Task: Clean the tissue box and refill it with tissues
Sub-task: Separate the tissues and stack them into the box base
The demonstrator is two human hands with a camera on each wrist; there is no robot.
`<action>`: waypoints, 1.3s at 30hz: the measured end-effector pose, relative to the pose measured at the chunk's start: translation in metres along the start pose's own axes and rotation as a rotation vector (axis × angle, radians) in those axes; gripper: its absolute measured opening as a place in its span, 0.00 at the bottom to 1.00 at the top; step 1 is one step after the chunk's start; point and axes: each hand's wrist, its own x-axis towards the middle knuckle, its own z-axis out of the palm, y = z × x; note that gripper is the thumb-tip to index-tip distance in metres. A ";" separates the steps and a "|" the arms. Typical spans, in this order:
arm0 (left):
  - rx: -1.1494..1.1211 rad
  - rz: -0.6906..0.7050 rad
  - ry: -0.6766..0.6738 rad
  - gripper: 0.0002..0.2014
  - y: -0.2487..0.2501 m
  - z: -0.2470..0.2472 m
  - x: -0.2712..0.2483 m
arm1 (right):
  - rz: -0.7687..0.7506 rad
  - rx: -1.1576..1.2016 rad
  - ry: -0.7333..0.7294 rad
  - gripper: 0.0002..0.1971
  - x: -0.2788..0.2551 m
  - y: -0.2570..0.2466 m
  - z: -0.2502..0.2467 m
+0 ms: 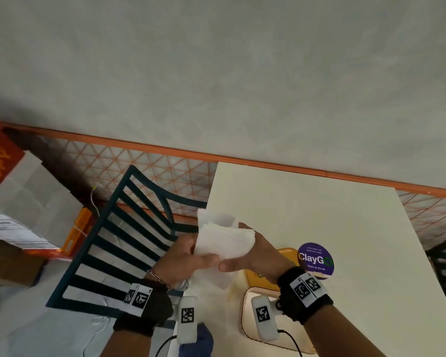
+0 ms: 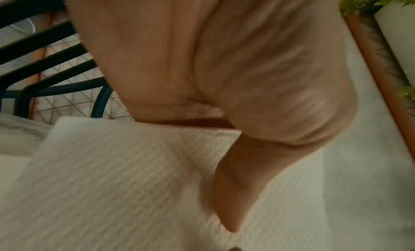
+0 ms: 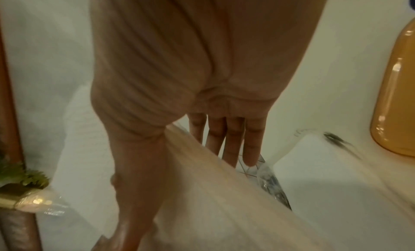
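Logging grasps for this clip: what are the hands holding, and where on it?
Both hold a stack of white tissues: left hand pinches its left edge, right hand pinches the right, thumbs on the near face.

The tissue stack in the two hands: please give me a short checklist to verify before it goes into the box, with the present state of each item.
1. Both hands hold the stack: ok. The left hand and the right hand grip the tissue stack from opposite sides.
2. Stack is folded and together: ok, though one sheet sticks up at the top.
3. Stack is lifted off the table: ok.
4. Box opening faces up and is free: cannot tell; the yellow tissue box is mostly hidden behind the right wrist.
5. Box is clean inside: cannot tell.
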 end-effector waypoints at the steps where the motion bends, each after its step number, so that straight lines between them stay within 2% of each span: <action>1: 0.008 -0.006 -0.012 0.31 0.001 0.000 0.000 | 0.011 0.029 0.001 0.38 -0.002 0.001 0.002; 4: 0.017 -0.025 0.012 0.27 0.003 0.001 0.000 | 0.045 0.092 0.065 0.31 -0.005 0.010 0.006; 8: 0.023 -0.064 0.134 0.16 -0.008 0.005 0.005 | 0.026 0.128 0.168 0.24 -0.003 0.018 0.010; 12: -0.005 -0.093 0.210 0.17 -0.019 0.009 0.010 | -0.012 0.050 0.241 0.17 0.000 0.017 0.009; 18: -0.061 -0.051 0.279 0.27 -0.028 0.019 0.019 | -0.076 -0.137 0.240 0.12 0.007 0.011 0.013; 22: -0.121 0.013 0.316 0.28 -0.029 0.023 0.022 | -0.114 -0.139 0.248 0.13 0.011 0.006 0.015; 27: -0.081 0.117 0.397 0.31 -0.026 0.020 0.027 | -0.089 -0.106 0.219 0.11 0.018 0.013 0.015; 30: -0.034 0.053 0.395 0.31 -0.035 0.025 0.031 | -0.033 -0.173 0.236 0.14 0.024 0.030 0.016; 34: 0.053 -0.049 0.401 0.20 -0.054 0.035 0.038 | 0.014 -0.327 0.250 0.17 0.028 0.055 0.019; 36: 0.049 -0.088 0.411 0.17 -0.061 0.037 0.041 | 0.018 -0.354 0.267 0.16 0.029 0.060 0.019; 39: 0.040 -0.122 0.432 0.18 -0.064 0.039 0.043 | 0.028 -0.387 0.250 0.14 0.030 0.060 0.017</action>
